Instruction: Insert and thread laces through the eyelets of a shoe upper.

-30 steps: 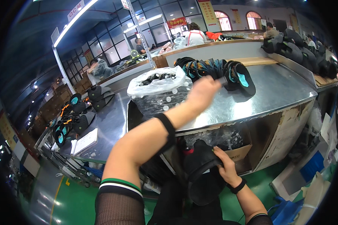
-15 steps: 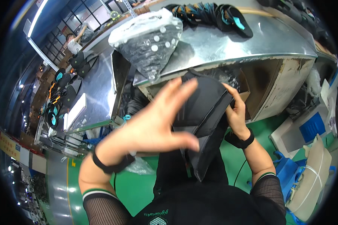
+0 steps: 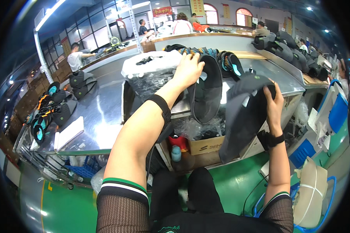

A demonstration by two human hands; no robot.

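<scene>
My left hand (image 3: 188, 71) reaches over the bench. Its fingers close on the upper edge of a long black oval padded piece (image 3: 210, 87), which hangs upright past the bench front. Over to the right, my right hand (image 3: 274, 103) grips the edge of a wide black fabric piece (image 3: 243, 116), thumb on the near side. That piece has a small green mark near its top, is slightly smeared by motion, and hangs lower than the oval one. Its far side and some of my right fingers are hidden.
A clear plastic bag (image 3: 151, 77) of dark things sits left on the metal bench (image 3: 95, 120). Behind stands a row of black pieces with teal parts (image 3: 231, 64). Below are a cardboard box (image 3: 208, 145) and a bottle (image 3: 176, 153). Several people work farther off.
My left hand has moved up and away to the bench and taken hold of the oval piece. My right hand has carried the black fabric piece right. The view has tilted up.
</scene>
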